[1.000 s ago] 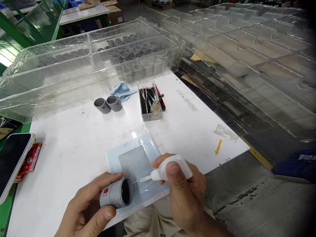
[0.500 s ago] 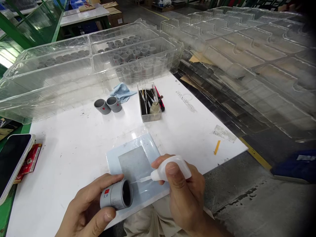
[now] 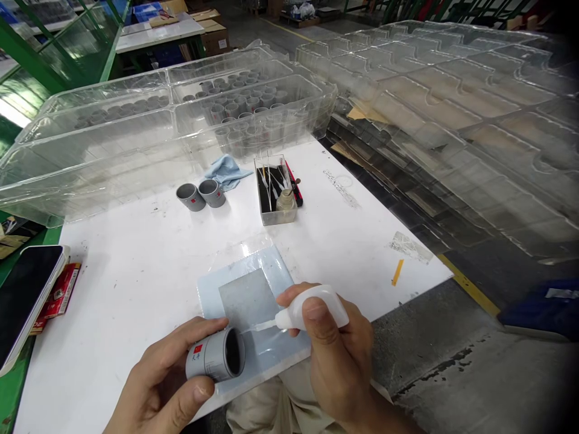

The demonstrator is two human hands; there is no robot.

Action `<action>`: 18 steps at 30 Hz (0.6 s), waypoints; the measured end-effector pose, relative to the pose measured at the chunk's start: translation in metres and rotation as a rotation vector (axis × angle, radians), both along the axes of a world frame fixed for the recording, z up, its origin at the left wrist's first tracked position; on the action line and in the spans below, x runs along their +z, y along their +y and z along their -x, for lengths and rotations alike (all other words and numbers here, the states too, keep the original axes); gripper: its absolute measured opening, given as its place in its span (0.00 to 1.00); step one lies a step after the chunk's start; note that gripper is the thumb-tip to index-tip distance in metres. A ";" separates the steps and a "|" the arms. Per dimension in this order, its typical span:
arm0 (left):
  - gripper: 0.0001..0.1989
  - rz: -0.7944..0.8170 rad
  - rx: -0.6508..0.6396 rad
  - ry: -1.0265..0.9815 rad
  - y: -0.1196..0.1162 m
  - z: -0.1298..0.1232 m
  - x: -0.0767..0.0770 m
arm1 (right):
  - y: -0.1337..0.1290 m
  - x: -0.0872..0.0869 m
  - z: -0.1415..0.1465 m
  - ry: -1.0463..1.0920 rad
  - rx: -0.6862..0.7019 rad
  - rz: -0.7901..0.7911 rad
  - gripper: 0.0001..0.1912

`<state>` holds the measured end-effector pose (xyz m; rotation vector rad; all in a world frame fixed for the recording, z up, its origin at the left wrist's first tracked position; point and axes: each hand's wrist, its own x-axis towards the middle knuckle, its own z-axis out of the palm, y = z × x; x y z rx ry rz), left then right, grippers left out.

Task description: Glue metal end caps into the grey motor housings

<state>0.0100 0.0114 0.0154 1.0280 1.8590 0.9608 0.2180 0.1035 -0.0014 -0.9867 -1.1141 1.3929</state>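
My left hand (image 3: pixel 165 371) grips a grey cylinder (image 3: pixel 210 357) with a red mark, tipped so its dark open end faces right. In my right hand (image 3: pixel 337 349) is a white squeeze bottle (image 3: pixel 312 306), its thin nozzle pointing left at the cylinder's rim. The fine tip is at or very close to that rim; I cannot tell whether it touches. Below both hands lies a pale blue sheet (image 3: pixel 208 289) with a grey square (image 3: pixel 246 295) on it. Two more grey cylinders (image 3: pixel 190 198) stand upright side by side farther back on the white table.
A blue cloth (image 3: pixel 227 172) lies behind the standing cylinders. Right of it is a clear box (image 3: pixel 278 217) with tweezers-like tools and a small jar. A phone (image 3: pixel 31 301) rests at the left edge. Clear plastic trays (image 3: pixel 113 157) holding many grey cylinders line the back.
The view has shifted slightly, so the background sits a little lower and to the right. Both hands keep their hold, and the nozzle stays at the cylinder's rim.
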 end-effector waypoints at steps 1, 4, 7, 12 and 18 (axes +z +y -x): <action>0.22 -0.001 0.000 0.002 0.000 0.000 0.000 | 0.000 0.001 0.000 -0.016 -0.001 0.000 0.17; 0.22 -0.005 -0.001 0.020 -0.001 0.001 -0.001 | 0.002 0.002 0.000 -0.030 -0.002 0.007 0.18; 0.22 -0.001 -0.003 0.025 -0.001 0.001 -0.002 | 0.002 0.000 -0.001 -0.018 -0.003 0.008 0.18; 0.22 0.008 -0.004 0.004 -0.001 0.001 -0.001 | 0.001 0.000 -0.002 -0.019 -0.004 0.000 0.18; 0.22 0.018 0.008 0.010 0.000 0.000 -0.001 | 0.002 0.003 -0.002 -0.049 -0.006 0.011 0.20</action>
